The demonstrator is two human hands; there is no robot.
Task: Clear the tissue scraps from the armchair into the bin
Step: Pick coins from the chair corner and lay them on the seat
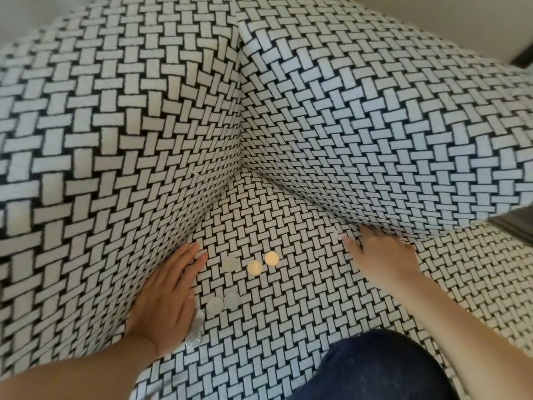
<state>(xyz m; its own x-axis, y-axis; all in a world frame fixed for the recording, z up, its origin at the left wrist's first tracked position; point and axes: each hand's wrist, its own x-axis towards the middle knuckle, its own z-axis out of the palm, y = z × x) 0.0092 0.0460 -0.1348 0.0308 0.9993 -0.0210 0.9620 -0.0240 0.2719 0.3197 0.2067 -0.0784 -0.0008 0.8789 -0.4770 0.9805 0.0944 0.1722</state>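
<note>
The armchair seat is covered in a black-and-white woven pattern and fills the view. My left hand lies flat with straight fingers on the seat, along the crease by the left armrest. My right hand rests on the seat at the crease under the back cushion, fingers stretched out. A small pale fleck sits just beyond its fingertips; I cannot tell whether it is a tissue scrap or part of the pattern. No other tissue scrap stands out against the white pattern, and no bin is in view.
Several coins lie on the seat between my hands: two gold ones in the middle and silver ones next to my left hand. My knee in dark blue cloth presses on the seat's front. A dark edge shows at the right.
</note>
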